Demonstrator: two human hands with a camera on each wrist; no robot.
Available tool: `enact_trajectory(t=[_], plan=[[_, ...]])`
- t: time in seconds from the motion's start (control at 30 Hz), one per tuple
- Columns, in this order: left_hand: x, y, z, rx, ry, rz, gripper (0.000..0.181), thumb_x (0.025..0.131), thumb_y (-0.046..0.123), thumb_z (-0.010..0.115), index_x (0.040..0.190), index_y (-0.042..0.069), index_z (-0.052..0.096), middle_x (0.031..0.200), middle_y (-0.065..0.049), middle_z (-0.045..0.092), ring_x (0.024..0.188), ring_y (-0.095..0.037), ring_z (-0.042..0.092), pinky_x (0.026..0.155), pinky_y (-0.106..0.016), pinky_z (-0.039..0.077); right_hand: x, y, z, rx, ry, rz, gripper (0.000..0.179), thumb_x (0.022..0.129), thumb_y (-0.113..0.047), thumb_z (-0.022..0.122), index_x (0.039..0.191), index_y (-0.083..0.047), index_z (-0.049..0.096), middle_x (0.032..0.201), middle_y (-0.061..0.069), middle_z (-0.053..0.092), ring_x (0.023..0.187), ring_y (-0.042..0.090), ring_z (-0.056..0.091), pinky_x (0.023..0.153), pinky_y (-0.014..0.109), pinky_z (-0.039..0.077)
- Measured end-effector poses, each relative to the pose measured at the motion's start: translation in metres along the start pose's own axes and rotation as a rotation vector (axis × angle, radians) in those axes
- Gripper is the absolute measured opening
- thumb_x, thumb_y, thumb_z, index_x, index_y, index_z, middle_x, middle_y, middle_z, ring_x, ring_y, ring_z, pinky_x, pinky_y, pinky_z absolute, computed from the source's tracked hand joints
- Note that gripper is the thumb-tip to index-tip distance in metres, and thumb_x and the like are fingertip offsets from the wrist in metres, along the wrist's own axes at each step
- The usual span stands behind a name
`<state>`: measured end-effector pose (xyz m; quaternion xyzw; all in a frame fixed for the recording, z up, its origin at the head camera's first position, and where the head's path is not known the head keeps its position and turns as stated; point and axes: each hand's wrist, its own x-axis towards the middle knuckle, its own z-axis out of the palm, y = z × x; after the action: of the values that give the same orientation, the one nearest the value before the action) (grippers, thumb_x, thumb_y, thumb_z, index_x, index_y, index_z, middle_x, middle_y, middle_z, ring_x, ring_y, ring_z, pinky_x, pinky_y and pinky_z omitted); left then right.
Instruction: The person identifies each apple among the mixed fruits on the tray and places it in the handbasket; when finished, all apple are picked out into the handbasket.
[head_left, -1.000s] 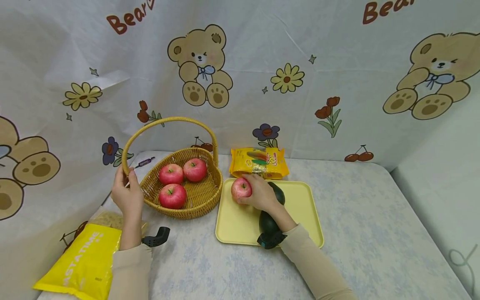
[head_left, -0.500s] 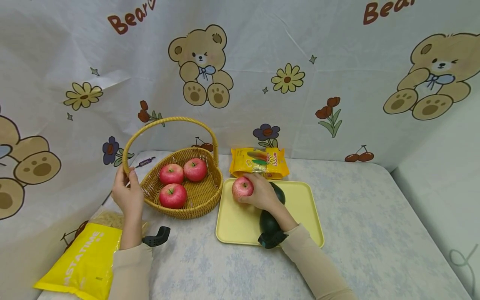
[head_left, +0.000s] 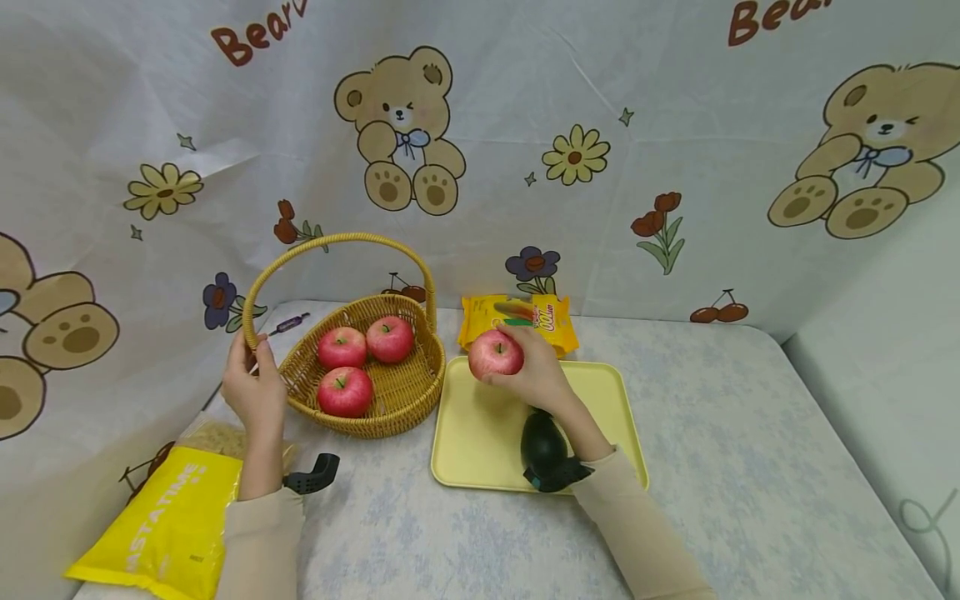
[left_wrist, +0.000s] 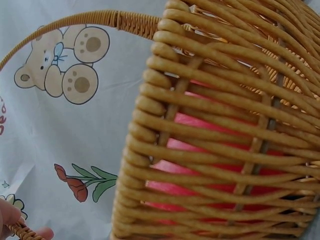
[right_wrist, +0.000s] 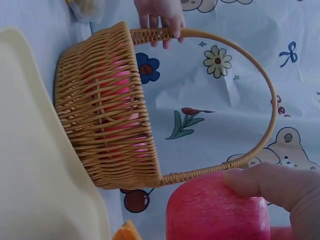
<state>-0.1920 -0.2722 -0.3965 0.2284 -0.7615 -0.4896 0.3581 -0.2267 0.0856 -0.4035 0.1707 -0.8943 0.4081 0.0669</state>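
In the head view my left hand [head_left: 255,390] grips the left end of the handle [head_left: 341,238] of a wicker basket [head_left: 399,390]. Three red apples [head_left: 345,392] lie inside the basket. My right hand [head_left: 542,375] holds another red apple [head_left: 493,355] raised over the back left of a pale yellow tray [head_left: 472,458], thumb and fingers around its sides. Beneath the right wrist, a smooth dark green rounded thing [head_left: 542,442] lies on the tray, partly hidden. The right wrist view shows the held apple [right_wrist: 215,210] close up, with the basket [right_wrist: 107,115] beyond it.
Behind the tray stands a yellow-orange snack packet [head_left: 517,315], partly covered by the right hand. A yellow bag of pasta [head_left: 165,517] lies at the front left, beside the left forearm. A bear-printed cloth [head_left: 495,100] hangs behind the table.
My right hand has lifted the apple up from the tray, slightly to the right. The left hand stays on the basket handle, and the basket has not moved.
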Motion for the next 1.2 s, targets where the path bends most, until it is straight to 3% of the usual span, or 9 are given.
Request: enact_trajectory(t=[0.23, 0.5, 0.83, 0.97, 1.2], plan=[[-0.002, 0.001, -0.001, 0.001, 0.010, 0.010, 0.036, 0.103, 0.028, 0.046, 0.130, 0.011, 0.061, 0.124, -0.007, 0.066, 0.099, -0.003, 0.055, 0.091, -0.029, 0.049, -0.003, -0.017, -0.011, 0.065, 0.058, -0.016, 0.078, 0.070, -0.026, 0.087, 0.138, -0.011, 0.053, 0.135, 0.013, 0.054, 0.117, 0.033, 0.054, 0.094, 0.048, 0.051], [-0.001, 0.002, 0.000, -0.007, 0.006, 0.012, 0.036, 0.103, 0.029, 0.046, 0.130, 0.011, 0.061, 0.124, -0.006, 0.066, 0.098, -0.003, 0.054, 0.090, -0.026, 0.048, 0.004, -0.043, -0.005, 0.125, 0.055, -0.057, 0.077, 0.072, -0.025, 0.086, 0.139, -0.011, 0.053, 0.134, 0.011, 0.052, 0.119, 0.030, 0.050, 0.096, 0.047, 0.050], [-0.001, 0.001, -0.001, 0.000, 0.018, 0.034, 0.035, 0.103, 0.027, 0.047, 0.129, 0.010, 0.062, 0.122, -0.007, 0.067, 0.096, 0.002, 0.054, 0.088, -0.027, 0.049, 0.026, -0.073, 0.034, 0.100, -0.002, -0.125, 0.076, 0.072, -0.031, 0.085, 0.138, -0.011, 0.054, 0.125, 0.011, 0.055, 0.112, 0.027, 0.052, 0.091, 0.044, 0.052], [-0.001, 0.001, -0.001, 0.006, 0.018, 0.031, 0.035, 0.103, 0.027, 0.046, 0.130, 0.010, 0.061, 0.122, -0.007, 0.067, 0.096, 0.002, 0.053, 0.088, -0.029, 0.049, 0.035, -0.080, 0.053, 0.044, -0.046, -0.138, 0.076, 0.072, -0.034, 0.084, 0.139, -0.012, 0.053, 0.126, 0.011, 0.054, 0.111, 0.026, 0.055, 0.090, 0.043, 0.052], [0.000, 0.000, 0.000, 0.000, 0.018, 0.031, 0.035, 0.103, 0.027, 0.046, 0.129, 0.010, 0.061, 0.121, -0.008, 0.067, 0.093, 0.003, 0.052, 0.084, -0.021, 0.046, 0.048, -0.081, 0.080, -0.078, -0.090, -0.128, 0.074, 0.072, -0.039, 0.082, 0.137, -0.015, 0.055, 0.123, 0.006, 0.057, 0.109, 0.021, 0.055, 0.088, 0.036, 0.051]])
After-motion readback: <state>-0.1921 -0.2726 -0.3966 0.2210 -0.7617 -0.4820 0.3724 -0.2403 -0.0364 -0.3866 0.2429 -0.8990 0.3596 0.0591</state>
